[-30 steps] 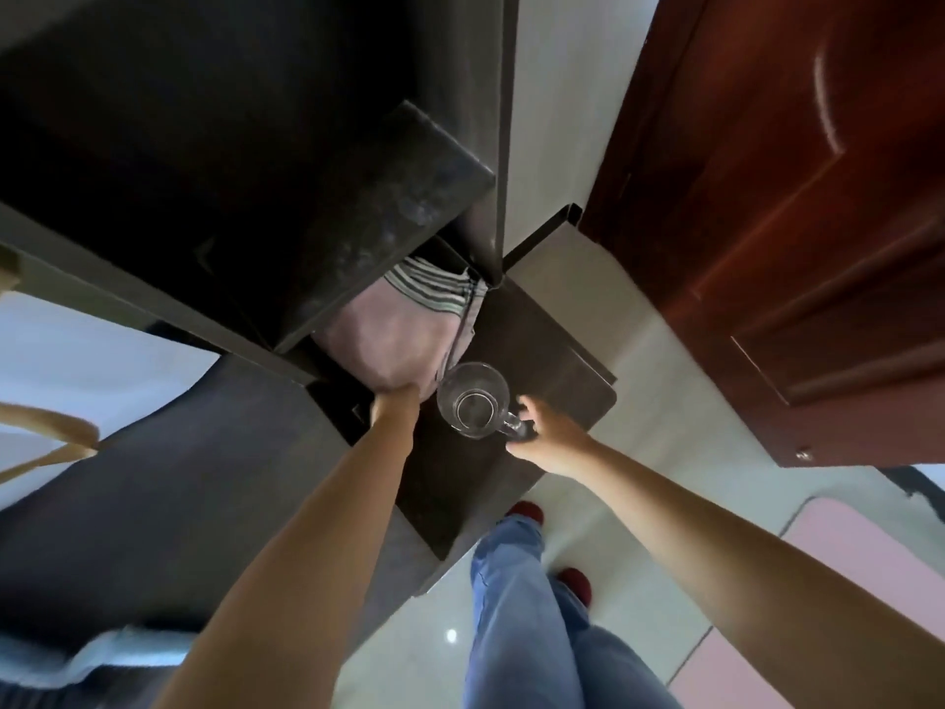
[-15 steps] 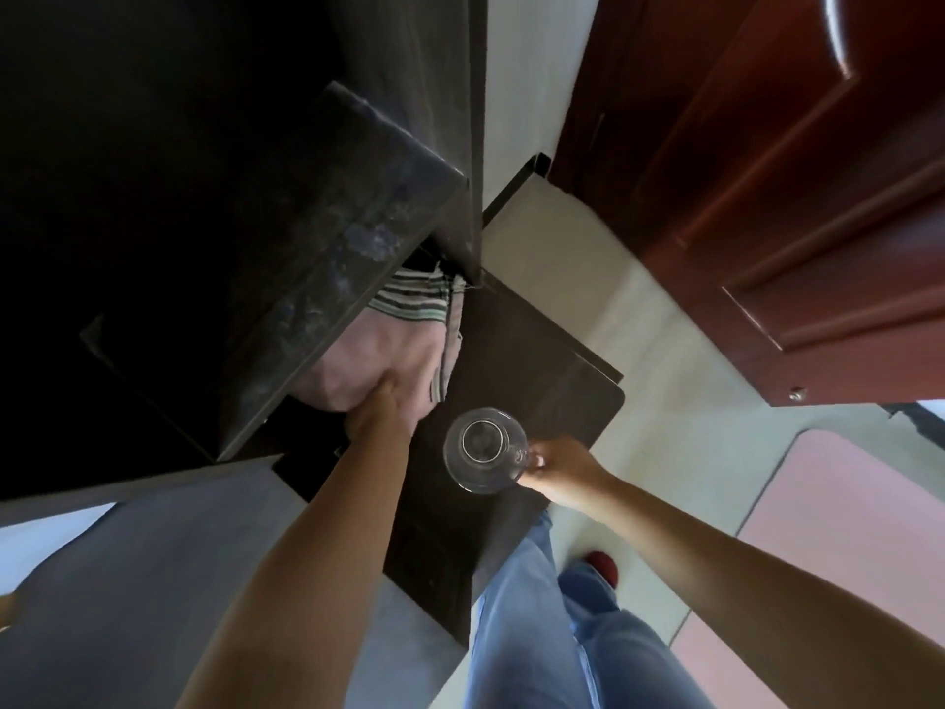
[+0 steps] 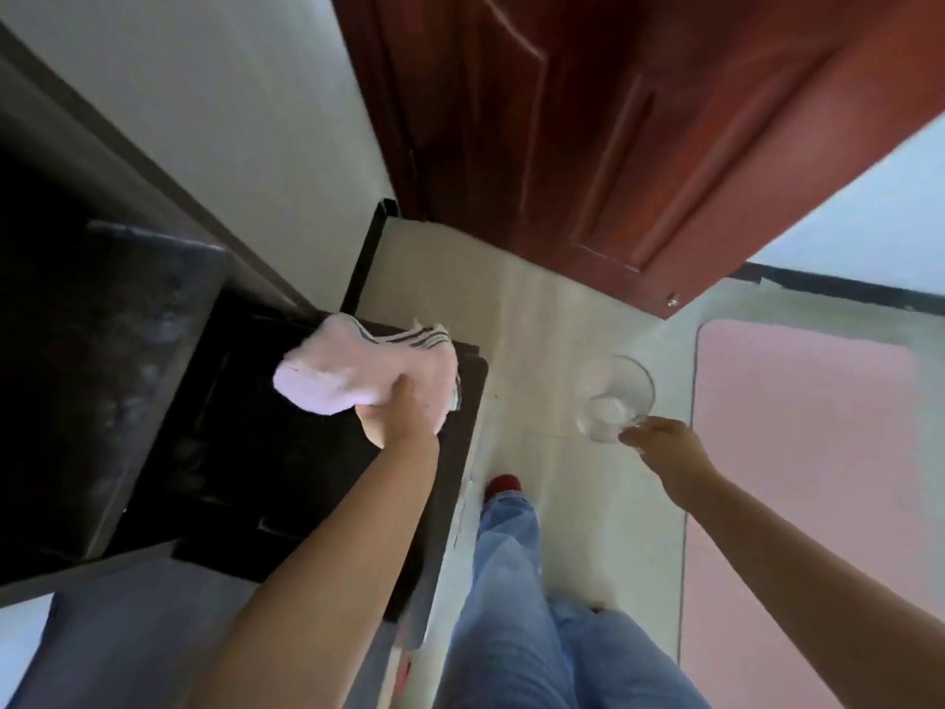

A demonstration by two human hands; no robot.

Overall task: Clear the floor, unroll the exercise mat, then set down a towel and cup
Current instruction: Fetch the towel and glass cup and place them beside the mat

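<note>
The towel (image 3: 353,378) is soft pink fleecy cloth, the cup (image 3: 613,399) clear smooth glass, the door (image 3: 613,120) glossy reddish wood, the floor (image 3: 537,350) pale polished tile, the mat (image 3: 818,478) matt pink.

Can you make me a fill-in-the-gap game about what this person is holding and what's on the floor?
1. The left hand holds a pink ____.
2. The right hand holds a clear glass ____.
3. The mat lying on the floor is the colour ____.
4. The door behind the cup is dark ____.

Missing words: towel; cup; pink; red
</note>
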